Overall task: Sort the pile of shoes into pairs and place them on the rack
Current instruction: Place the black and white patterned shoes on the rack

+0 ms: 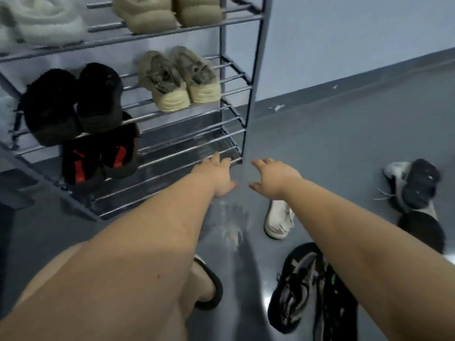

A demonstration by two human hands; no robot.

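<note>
A metal shoe rack (248,94) stands against the wall at the left. It holds a beige sneaker pair (179,80), a black fuzzy pair (73,102), a black-and-red pair (98,158), tan fuzzy shoes (167,13) and white fuzzy shoes (41,20) on top. My left hand (216,175) and my right hand (273,175) reach forward near the rack's bottom right corner, both empty with fingers spread. On the floor lie a white shoe (278,220), black sneakers (300,286) and a grey-and-black shoe (413,185).
The right half of the rack's lowest shelf (187,153) shows bare bars. My foot in a black sandal (206,284) rests on the blue-grey floor (332,134). Another dark shoe (421,230) lies at the far right. A pale wall runs behind.
</note>
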